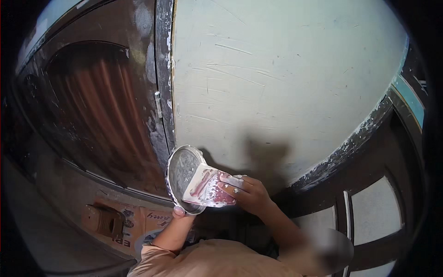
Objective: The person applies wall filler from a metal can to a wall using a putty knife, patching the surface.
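Note:
My left hand holds a round, shallow metal lid tilted up in front of me. Its thumb shows at the near rim, and the other fingers are hidden behind. Pale smears cover the lid's grey inside and its rim. In my right hand is a flat, reddish putty spreader, gripped by its narrower end. White filler is caked over the spreader and dabbed on my right fingers. The broad edge of the spreader overlaps the lid; whether it touches the inside surface, I cannot tell.
A pale wall with scratches and gouges stands ahead. On the left is a dark wooden door in a paint-spattered frame. Dark panelled woodwork lies to the right. Down by the floor are a printed orange sheet and a brown object.

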### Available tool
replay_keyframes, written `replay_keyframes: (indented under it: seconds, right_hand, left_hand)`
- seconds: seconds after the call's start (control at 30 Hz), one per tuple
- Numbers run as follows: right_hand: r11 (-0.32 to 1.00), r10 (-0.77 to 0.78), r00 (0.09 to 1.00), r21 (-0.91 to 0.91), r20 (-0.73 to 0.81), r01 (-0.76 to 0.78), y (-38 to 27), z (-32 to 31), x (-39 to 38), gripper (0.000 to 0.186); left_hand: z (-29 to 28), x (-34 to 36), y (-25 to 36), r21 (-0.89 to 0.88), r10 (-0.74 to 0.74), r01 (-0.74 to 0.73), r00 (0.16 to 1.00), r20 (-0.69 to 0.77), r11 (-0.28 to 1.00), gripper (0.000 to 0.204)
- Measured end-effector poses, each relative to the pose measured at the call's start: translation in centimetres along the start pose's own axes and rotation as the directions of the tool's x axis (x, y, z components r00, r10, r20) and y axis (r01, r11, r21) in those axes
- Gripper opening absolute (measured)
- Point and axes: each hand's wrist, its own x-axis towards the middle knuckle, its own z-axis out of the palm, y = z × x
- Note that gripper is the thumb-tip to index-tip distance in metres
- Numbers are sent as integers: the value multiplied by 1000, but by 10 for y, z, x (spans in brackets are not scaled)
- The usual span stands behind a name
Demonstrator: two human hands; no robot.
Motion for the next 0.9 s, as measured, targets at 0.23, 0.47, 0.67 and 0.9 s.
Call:
replay_keyframes:
  seconds: [0.23,0.47,0.67,0.9]
  right_hand:
    - [997,-73,996,-36,49,75,20,-2,-5,36]
    - [988,-107,983,-99,149,122,36,-6,-5,29]
    - [975,-79,972,-188,219,122,47,-10,-12,35]
    - [962,-141,969,-201,203,182,53,-20,10,28]
  left_hand:
    - [-1,10,13,62,-4,4,1000,4,998,101]
    - [-11,9,19,-6,-61,61,994,-88,998,99]
    - [-12,13,25,-27,-219,218,972,-81,976,95]
    - [-29,19,20,-322,-404,394,914,39,861,89]
